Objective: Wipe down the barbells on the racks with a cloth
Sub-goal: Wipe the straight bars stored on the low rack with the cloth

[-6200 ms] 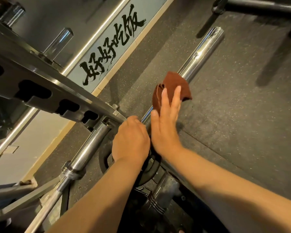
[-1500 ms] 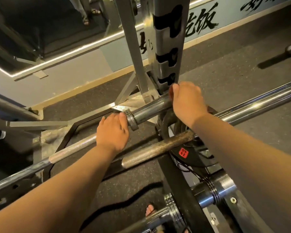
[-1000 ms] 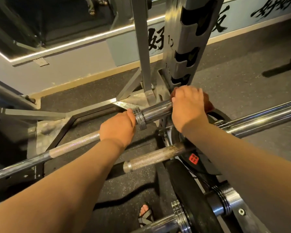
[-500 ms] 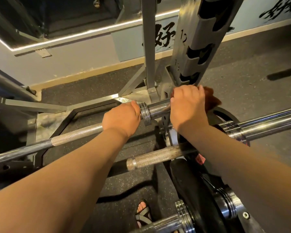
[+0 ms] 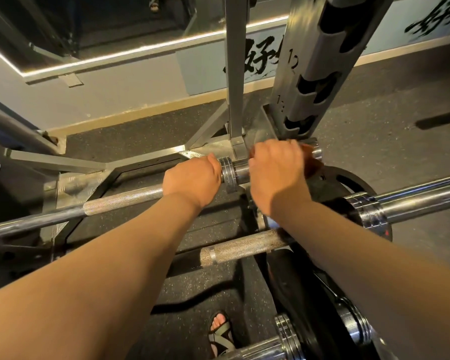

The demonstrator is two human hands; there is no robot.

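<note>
1. My left hand (image 5: 192, 183) grasps the barbell (image 5: 122, 203) by its shaft, just beside the collar.
2. My right hand (image 5: 276, 175) clenches the brown cloth (image 5: 314, 166) around the barbell's sleeve, at the foot of the rack upright (image 5: 315, 61).

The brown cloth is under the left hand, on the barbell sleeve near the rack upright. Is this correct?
No. The head view shows the brown cloth under the right hand, on the barbell sleeve near the rack upright; the left hand grips the shaft.
</note>
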